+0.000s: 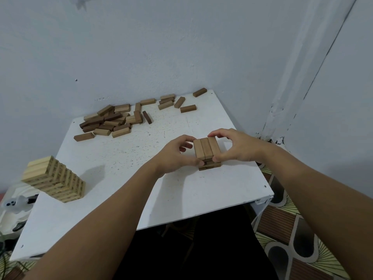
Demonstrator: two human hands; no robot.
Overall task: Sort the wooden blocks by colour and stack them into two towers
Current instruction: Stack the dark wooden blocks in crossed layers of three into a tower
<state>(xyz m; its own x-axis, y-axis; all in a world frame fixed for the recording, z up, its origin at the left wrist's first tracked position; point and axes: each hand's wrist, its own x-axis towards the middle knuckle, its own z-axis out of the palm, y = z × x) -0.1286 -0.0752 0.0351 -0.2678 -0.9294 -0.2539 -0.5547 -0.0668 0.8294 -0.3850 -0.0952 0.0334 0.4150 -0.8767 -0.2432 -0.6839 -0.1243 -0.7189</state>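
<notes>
A short brown tower (206,151) stands right of the table's middle, its top layer three blocks side by side. My left hand (177,155) grips that top layer from the left, and my right hand (235,147) pinches it from the right, thumb at the near end and fingers at the far end. A taller tower of pale blocks (54,178) stands near the table's left edge. A loose pile of mixed pale and dark blocks (112,120) lies at the back left. Several more loose blocks (173,102) are scattered at the back right.
The white table (125,162) sits in a corner, with walls behind and to the right. A white plastic item (16,205) lies off the table's left edge. Patterned floor (292,229) shows to the right of the table.
</notes>
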